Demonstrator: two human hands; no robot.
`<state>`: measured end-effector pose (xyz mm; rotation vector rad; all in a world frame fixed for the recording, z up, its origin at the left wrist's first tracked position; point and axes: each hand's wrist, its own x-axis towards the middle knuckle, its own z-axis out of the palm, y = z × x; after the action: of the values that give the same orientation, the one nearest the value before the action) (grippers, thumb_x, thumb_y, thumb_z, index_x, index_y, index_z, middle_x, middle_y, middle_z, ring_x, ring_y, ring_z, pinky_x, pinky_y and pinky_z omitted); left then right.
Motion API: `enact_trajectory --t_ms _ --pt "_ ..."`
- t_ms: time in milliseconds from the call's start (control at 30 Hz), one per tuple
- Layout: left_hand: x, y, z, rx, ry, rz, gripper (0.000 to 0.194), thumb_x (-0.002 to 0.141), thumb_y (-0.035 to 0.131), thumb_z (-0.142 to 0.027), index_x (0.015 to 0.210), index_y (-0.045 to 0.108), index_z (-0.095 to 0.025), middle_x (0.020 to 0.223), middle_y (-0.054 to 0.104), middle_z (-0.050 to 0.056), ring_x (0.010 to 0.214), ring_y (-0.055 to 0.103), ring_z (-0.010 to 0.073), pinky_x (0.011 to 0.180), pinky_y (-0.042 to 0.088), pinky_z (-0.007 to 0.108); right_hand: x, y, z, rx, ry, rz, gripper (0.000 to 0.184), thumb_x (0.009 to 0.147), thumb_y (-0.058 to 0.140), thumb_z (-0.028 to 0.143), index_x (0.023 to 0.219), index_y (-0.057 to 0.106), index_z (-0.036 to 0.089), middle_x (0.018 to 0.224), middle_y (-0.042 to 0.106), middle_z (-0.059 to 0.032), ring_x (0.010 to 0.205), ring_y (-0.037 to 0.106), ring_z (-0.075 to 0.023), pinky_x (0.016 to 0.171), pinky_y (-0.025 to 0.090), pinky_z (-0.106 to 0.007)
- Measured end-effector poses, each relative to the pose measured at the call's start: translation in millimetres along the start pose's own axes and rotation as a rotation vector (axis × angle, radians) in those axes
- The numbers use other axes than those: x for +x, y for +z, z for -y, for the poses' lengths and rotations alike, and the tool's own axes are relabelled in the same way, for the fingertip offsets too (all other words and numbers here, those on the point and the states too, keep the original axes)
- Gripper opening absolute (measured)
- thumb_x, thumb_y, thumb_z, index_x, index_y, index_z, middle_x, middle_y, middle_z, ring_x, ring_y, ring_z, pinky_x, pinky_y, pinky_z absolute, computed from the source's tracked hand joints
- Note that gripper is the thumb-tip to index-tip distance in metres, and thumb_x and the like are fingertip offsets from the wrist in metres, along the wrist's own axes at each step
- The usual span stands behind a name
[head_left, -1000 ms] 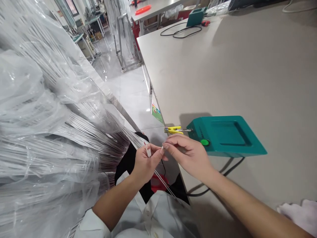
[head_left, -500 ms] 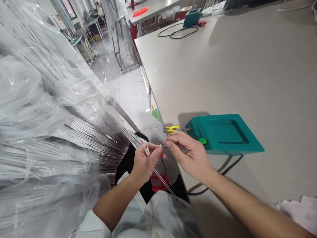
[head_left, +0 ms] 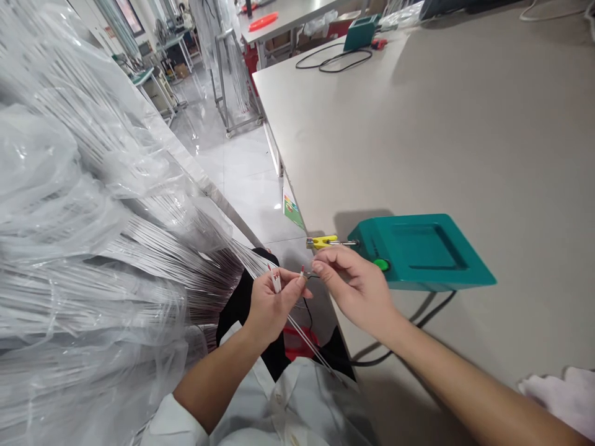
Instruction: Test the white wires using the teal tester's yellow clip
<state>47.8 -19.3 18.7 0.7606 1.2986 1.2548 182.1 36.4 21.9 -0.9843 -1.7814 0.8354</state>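
My left hand is closed around several thin white wires with red ends. Between its thumb and forefinger one red-tipped end sticks up. My right hand is closed in a pinch just right of that end, and something thin shows at its fingertips, too small to name. A dark thin lead runs close below these fingertips. Just beyond the right hand, a yellow clip on a metal rod juts from a teal box with a green button.
Plastic-wrapped bundles of white wires fill the left side. The grey table spans the right, its edge beside my hands. Farther back are a second teal box, a looped black cable and a wheeled metal rack.
My right fingertips have shifted slightly to the right, leaving a wider gap to the red-tipped end. My left hand has barely moved and keeps the wires.
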Motion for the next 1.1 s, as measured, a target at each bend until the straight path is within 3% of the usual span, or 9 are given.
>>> enact_trajectory --t_ms 133,433,600,733,933,1100 --pt "-0.5 0.6 0.4 0.020 0.004 -0.001 0.027 0.071 0.069 -0.039 0.069 0.061 -0.013 0.055 0.062 -0.001 0.040 0.033 0.0022 0.043 0.025 0.020 -1.3 1.3 3.4 0.054 -0.009 0.038 0.011 0.083 0.054 0.022 0.072 0.057 0.020 0.072 0.061 -0.0016 0.069 0.056 -0.0138 0.062 0.046 -0.026" --pt "-1.2 1.1 0.0 0.040 0.001 -0.008 0.027 0.071 0.069 -0.039 0.071 0.061 -0.013 0.056 0.062 -0.001 0.040 0.033 0.0024 0.043 0.025 0.020 -1.1 1.5 -0.1 -0.093 0.042 0.036 0.015 0.081 0.055 0.024 0.066 0.054 0.021 0.064 0.058 -0.0005 0.061 0.052 -0.0134 0.052 0.041 -0.025" --pt "-1.3 0.8 -0.3 0.041 0.001 -0.003 0.028 0.072 0.069 -0.039 0.071 0.060 -0.013 0.055 0.062 0.000 0.039 0.032 0.0024 0.043 0.025 0.020 0.1 1.2 1.8 0.065 0.058 0.057 0.016 0.084 0.050 0.026 0.071 0.058 0.021 0.072 0.063 -0.0021 0.070 0.057 -0.0148 0.063 0.046 -0.027" --pt "-2.6 1.5 1.3 0.039 -0.001 0.033 0.028 0.071 0.069 -0.039 0.068 0.060 -0.013 0.056 0.061 0.000 0.041 0.033 0.0022 0.044 0.025 0.020 -0.1 0.7 4.8 0.085 0.034 0.117 0.017 0.082 0.054 0.024 0.066 0.057 0.020 0.066 0.061 0.0000 0.065 0.055 -0.0130 0.062 0.043 -0.026" --pt "-2.2 -0.4 5.4 -0.050 0.017 0.024 0.025 0.074 0.067 -0.036 0.075 0.060 -0.013 0.055 0.061 -0.001 0.039 0.030 0.0015 0.040 0.021 0.019 0.9 2.9 1.0 0.208 0.264 0.212 0.025 0.082 0.050 0.035 0.064 0.056 0.019 0.056 0.055 0.0008 0.056 0.049 -0.0128 0.053 0.039 -0.025" --pt "-0.6 -1.9 2.6 -0.091 0.039 -0.016 0.026 0.073 0.068 -0.037 0.075 0.060 -0.012 0.060 0.063 0.000 0.038 0.030 0.0013 0.038 0.020 0.019 -1.3 6.6 -3.8 0.164 0.275 0.280 0.027 0.082 0.050 0.036 0.063 0.058 0.019 0.062 0.059 -0.0010 0.063 0.053 -0.0147 0.061 0.043 -0.028"
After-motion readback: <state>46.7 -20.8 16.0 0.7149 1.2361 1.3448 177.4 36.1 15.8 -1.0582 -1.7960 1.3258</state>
